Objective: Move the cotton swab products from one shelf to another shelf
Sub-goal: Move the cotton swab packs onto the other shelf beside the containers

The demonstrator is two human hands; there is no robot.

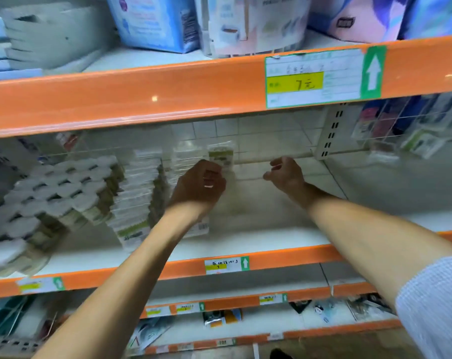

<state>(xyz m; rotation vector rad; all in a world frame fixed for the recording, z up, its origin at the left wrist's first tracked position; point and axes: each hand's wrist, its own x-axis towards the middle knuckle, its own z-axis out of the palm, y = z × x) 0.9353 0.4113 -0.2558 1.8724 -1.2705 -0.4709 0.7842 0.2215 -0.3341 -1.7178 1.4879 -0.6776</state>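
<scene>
Swab packs (131,200) hang in rows left of the left hand (200,185). The left hand's fingers curl around one pack (221,156) at the hanging rail (274,157). To its right, the right hand (284,174) reaches just below the rail, fingers loosely curled, gripping nothing visible. The white shelf (258,237) lies beneath both hands.

Orange shelf edge (142,99); yellow-white price tag (313,79) (green arrow); seemingly white-green swab packs (134,203).
</scene>
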